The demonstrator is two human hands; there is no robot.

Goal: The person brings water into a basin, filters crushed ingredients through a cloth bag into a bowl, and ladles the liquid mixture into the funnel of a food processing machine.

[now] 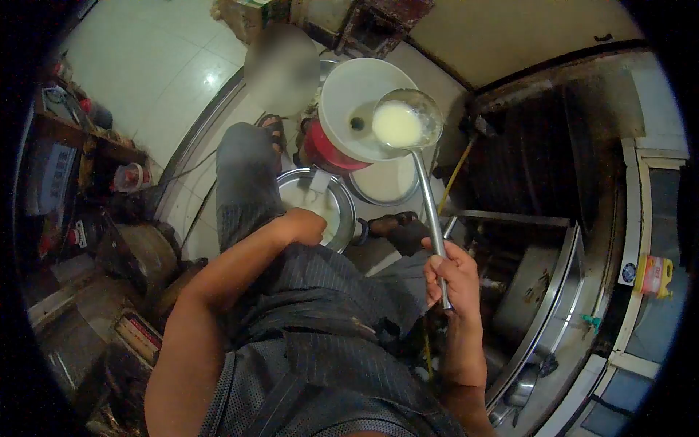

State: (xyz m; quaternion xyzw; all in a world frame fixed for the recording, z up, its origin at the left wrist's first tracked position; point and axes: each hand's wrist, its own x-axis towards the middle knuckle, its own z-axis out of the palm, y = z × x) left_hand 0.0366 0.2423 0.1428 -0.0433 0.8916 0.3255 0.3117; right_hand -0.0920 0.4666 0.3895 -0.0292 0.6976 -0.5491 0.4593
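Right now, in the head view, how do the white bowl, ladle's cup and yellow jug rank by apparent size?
1. White bowl
2. Ladle's cup, though nearness to the camera may enlarge it
3. Yellow jug

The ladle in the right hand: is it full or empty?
Partly filled: the ladle holds a pool of pale liquid toward one side, while bare metal shows inside it on the other.

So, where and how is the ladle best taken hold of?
Probably by the near end of its long, straight handle, coming from the right, where the right hand grips: this end points bodyward, away from the bowl, whose pale liquid should stay level.
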